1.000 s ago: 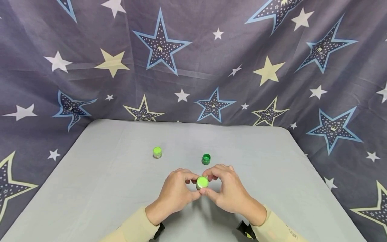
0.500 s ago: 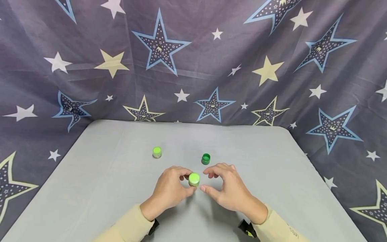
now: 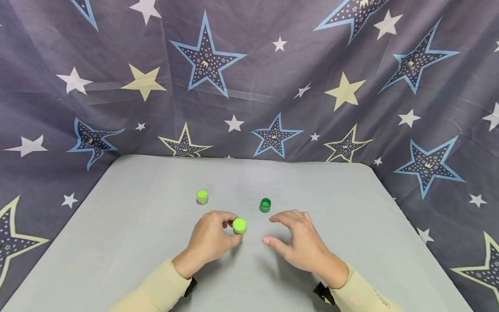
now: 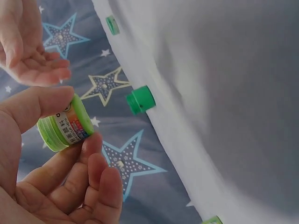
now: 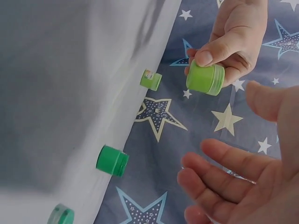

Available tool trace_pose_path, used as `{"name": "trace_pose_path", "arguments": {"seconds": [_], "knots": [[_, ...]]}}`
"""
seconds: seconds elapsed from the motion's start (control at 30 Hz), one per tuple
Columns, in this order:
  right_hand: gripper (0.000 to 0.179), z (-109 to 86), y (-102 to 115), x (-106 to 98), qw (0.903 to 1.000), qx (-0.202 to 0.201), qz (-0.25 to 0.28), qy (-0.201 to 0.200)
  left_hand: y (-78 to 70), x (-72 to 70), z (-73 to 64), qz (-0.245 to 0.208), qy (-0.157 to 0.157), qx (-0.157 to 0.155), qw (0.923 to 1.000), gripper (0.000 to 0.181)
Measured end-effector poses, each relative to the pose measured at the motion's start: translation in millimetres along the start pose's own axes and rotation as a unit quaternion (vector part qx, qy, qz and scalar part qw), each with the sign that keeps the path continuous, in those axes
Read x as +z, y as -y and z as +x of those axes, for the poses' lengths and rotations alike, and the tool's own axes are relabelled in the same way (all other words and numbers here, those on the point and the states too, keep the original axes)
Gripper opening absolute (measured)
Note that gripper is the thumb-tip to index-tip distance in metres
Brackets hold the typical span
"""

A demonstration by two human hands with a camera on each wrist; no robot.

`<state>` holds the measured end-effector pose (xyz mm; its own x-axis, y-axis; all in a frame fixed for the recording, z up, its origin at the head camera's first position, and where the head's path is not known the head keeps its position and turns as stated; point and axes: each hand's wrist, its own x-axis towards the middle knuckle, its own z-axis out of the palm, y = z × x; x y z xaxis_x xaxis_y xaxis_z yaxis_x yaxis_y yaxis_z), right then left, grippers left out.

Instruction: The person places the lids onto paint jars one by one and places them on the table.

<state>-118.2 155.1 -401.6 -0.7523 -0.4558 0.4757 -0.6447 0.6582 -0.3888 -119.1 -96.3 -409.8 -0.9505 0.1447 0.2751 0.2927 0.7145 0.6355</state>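
Note:
My left hand (image 3: 210, 238) pinches a small light-green paint jar (image 3: 239, 225) between thumb and fingers, above the table. In the left wrist view the jar (image 4: 66, 122) is tilted and shows a printed label and a green lid. My right hand (image 3: 302, 240) is apart from it on the right, thumb and fingers spread, with nothing in it. Beyond the hands, a dark-green jar (image 3: 265, 205) stands on the table with its top uncovered. A second light-green jar (image 3: 202, 196), capped, is farther left.
A pale cloth covers the table (image 3: 156, 186), with a star-patterned curtain (image 3: 241, 78) rising behind it. Both wrist views catch a small round green piece (image 4: 112, 25) past the dark-green jar; the head view does not show it.
A second ago both hands were on the light-green paint jar. The right hand has let go and drawn slightly right, while the left has carried the jar leftward.

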Motion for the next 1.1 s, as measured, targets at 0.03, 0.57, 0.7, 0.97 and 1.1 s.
{"name": "trace_pose_path", "arguments": {"seconds": [0.03, 0.57, 0.7, 0.97, 1.1], "knots": [[0.045, -0.5, -1.3, 0.0, 1.0, 0.0, -0.003, -0.001, 1.7, -0.8, 0.9, 0.0, -0.001, -0.002, 1.0, 0.03], [0.049, -10.0, -22.1, -3.0, 0.9988, -0.001, -0.047, -0.015, 30.4, -16.2, 14.0, 0.034, 0.007, -0.05, 0.9981, 0.03], [0.05, -11.5, -26.3, -4.6, 0.9986, 0.007, -0.051, -0.012, 39.5, -19.3, 18.1, 0.049, 0.009, -0.063, 0.9968, 0.03], [0.048, -13.6, -33.6, -8.2, 0.9978, 0.016, -0.061, -0.017, 56.0, -25.1, 25.9, 0.077, 0.017, -0.091, 0.9928, 0.033], [0.048, -14.6, -37.6, -9.0, 0.9974, 0.016, -0.067, -0.02, 64.6, -27.2, 29.3, 0.088, 0.02, -0.098, 0.9911, 0.029]]}}
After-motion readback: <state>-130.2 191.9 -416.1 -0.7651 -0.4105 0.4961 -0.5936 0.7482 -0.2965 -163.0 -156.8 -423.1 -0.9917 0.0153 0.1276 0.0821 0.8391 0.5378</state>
